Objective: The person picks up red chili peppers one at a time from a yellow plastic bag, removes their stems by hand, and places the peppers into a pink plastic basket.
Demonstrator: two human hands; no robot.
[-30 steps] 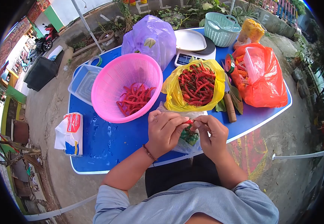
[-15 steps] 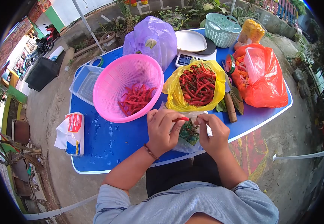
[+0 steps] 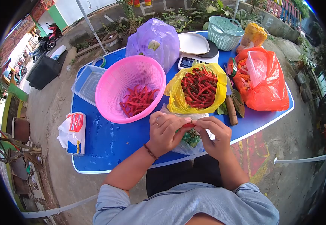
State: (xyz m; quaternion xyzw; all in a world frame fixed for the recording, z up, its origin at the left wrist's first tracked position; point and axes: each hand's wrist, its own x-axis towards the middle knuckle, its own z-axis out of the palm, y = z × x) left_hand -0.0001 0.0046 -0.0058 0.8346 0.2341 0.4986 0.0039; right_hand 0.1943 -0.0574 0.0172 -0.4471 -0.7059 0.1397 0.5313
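My left hand (image 3: 165, 132) and my right hand (image 3: 214, 135) meet over a clear plastic bag (image 3: 187, 144) of green stems at the table's near edge. Together they pinch a red chili (image 3: 187, 125) between their fingertips. Just beyond them a yellow bag (image 3: 198, 90) lies open, full of red chilies with green stems. A pink basket (image 3: 130, 90) to its left holds several red chilies without stems.
On the blue table (image 3: 110, 144) lie a white packet (image 3: 73, 133), a clear tub (image 3: 86, 83), a purple bag (image 3: 153, 39), a scale (image 3: 187, 60) with white plates, a teal basket (image 3: 225, 32), an orange bag (image 3: 262, 80) and a brown stick (image 3: 230, 108). Bare ground surrounds the table.
My hands drew apart half a second ago, the left holding the chili, and have come together again on a chili above the clear bag.
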